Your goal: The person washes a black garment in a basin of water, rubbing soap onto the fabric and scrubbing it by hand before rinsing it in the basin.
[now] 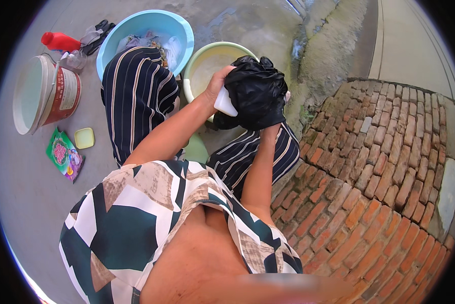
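Note:
My left hand (217,83) is closed at the left side of a bunched black cloth garment (255,91), its fingers partly covered by the fabric. A smooth white block (226,102), perhaps a bar of soap, sits under that hand against the garment. My right hand (287,95) is mostly hidden; the black fabric drapes over it, with only a bit of finger showing at the right edge. Both hands hold the garment up above my knees, in front of a pale yellow-green basin (191,91) with cloudy liquid in it.
A light blue basin (187,30) holding wet clothes stands beyond my left knee. Further left are a white-and-red bucket (65,96), a red bottle (60,41), a green packet (65,152) and a small yellow dish (84,138). Brick paving (369,167) lies to the right.

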Motion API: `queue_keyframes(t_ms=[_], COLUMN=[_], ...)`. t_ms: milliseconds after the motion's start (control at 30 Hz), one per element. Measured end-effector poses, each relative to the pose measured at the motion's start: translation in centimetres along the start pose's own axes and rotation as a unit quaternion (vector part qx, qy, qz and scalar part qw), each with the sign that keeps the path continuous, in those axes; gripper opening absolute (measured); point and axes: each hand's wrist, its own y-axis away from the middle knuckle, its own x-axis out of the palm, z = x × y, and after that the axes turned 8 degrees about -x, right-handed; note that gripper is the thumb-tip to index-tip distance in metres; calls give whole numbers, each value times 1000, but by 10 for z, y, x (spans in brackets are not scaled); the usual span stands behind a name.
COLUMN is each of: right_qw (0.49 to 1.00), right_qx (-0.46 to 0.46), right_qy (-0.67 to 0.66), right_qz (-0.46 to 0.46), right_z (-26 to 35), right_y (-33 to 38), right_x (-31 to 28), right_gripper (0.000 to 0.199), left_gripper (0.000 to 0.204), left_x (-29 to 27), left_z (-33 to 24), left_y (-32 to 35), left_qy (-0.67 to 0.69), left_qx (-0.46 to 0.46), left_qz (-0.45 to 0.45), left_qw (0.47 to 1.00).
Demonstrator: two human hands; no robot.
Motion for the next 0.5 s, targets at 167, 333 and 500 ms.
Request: queue_keyframes(t_ms=[167,333,500], right_qw=[994,984,784], right_qx=[19,-28,-349], right_qy=[-85,-158,504], right_qz=[-59,81,96], right_z=[6,-34,-28], right_y=[30,15,8], right_x=[74,31,53], right_gripper=[43,34,37], left_gripper=[43,35,33], left_x=[-26,-41,-3], left_z=[34,21,-9], left_y=[-16,-1,24], left_qy=[9,-331,-726], left_qx=[-35,-105,-2], left_qz=[-46,-152,-306], left_qw=[998,925,616])
